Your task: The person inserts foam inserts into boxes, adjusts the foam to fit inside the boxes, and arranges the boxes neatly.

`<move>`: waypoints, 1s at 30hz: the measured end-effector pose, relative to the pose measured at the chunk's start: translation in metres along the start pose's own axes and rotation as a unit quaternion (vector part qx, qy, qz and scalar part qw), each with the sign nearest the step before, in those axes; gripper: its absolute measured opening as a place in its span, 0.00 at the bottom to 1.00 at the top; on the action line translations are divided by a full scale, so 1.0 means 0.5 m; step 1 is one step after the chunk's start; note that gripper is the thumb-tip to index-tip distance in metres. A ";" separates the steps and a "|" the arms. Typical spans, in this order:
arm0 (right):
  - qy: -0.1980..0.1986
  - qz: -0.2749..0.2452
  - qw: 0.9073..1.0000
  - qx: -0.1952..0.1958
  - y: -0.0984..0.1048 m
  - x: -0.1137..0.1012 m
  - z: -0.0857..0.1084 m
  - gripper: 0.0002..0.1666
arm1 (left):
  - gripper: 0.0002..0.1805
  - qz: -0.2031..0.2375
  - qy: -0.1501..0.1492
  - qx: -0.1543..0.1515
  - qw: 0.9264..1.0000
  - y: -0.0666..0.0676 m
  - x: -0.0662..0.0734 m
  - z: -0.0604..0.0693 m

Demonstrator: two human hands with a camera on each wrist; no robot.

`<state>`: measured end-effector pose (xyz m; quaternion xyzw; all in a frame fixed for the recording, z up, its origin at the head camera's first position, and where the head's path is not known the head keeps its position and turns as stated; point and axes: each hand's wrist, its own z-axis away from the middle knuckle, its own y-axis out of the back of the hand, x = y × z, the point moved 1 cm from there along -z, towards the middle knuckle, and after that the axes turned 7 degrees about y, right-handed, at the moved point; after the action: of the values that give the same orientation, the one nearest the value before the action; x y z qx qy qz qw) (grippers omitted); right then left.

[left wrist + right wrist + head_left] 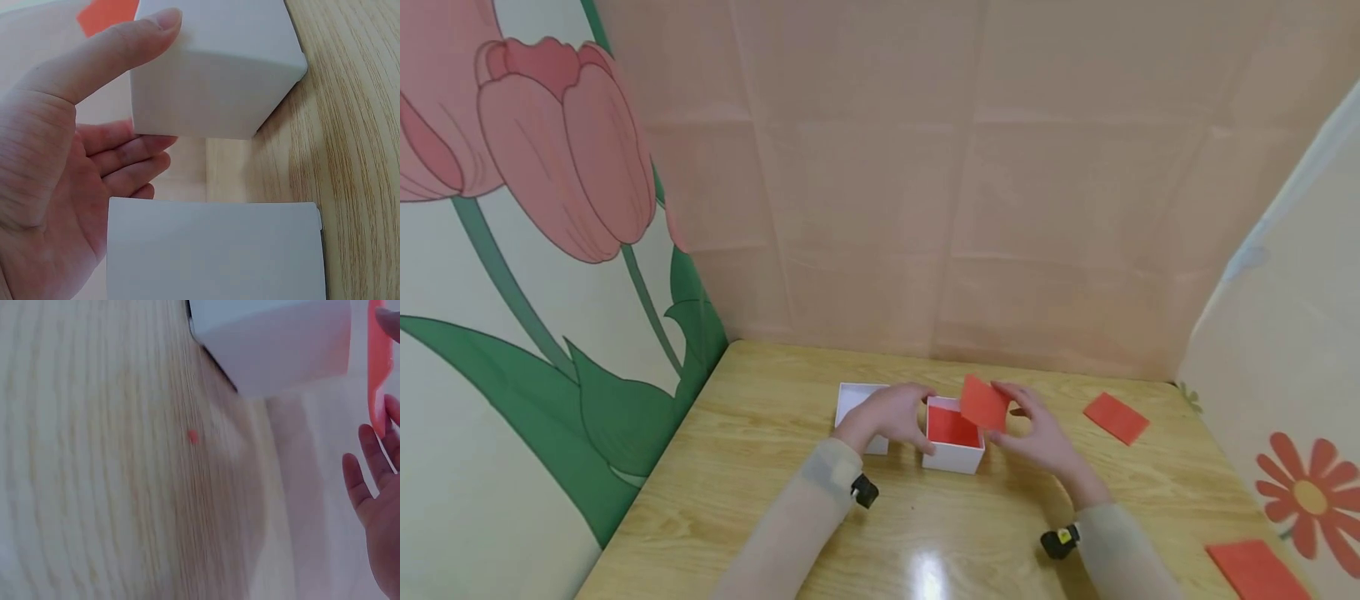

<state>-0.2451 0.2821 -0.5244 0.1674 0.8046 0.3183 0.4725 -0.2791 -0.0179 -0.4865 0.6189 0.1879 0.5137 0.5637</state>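
R hand (1039, 435) pinches red piece (984, 404) btwn thumb & fingers, tilted, at R side of white box (953, 458) on table (917, 517); L hand (889, 414) grips box's L side, thumb near, fingers far; 2nd white box (855, 397) partly hidden by L hand; more red pieces (1116, 418) to R.

Left of the head view's lower centre, the left hand (891, 412) partly covers an open white square cardboard box (853, 402). The bottom edge crops a flat red rectangle (1258, 571), lower right.

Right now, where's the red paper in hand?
In the head view, right of centre: the right hand holds the red paper by the right side of the white box, which the left hand holds.
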 end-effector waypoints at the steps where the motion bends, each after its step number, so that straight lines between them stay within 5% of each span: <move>1: 0.006 0.002 1.000 -0.007 -0.001 -0.006 -0.001 0.52 | 0.53 0.001 0.001 0.000 1.000 0.000 0.000 -0.001; 10: 0.046 0.003 0.998 -0.046 -0.005 -0.037 -0.009 0.51 | 0.54 0.003 0.011 -0.001 1.000 0.003 0.003 -0.010; 30: 0.053 0.107 0.986 -0.113 -0.001 -0.065 -0.062 0.51 | 0.49 0.017 0.006 0.002 1.000 0.004 0.005 -0.021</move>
<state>-0.2556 0.2524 -0.4926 0.1808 0.7646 0.4647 0.4085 -0.2876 -0.0113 -0.4856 0.6202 0.1820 0.5267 0.5521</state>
